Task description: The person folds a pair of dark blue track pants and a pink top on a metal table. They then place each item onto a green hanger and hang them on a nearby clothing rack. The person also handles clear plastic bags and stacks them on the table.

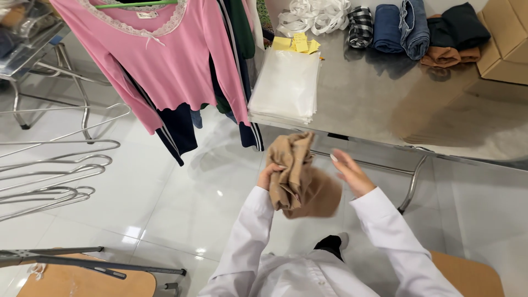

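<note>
Tan cloth (300,176) bunches in my left hand (266,177), fingers clenched round it; my right hand (350,173) hovers just beside, fingers spread, empty. Folded garments (418,30) lie on the steel table (385,93) beyond; this one isn't folded yet.

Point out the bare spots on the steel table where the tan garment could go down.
The steel table is bare between the stack of clear plastic bags and the cardboard boxes, below the rolled clothes. Its back edge is crowded. The left hand grips the tan garment.
</note>
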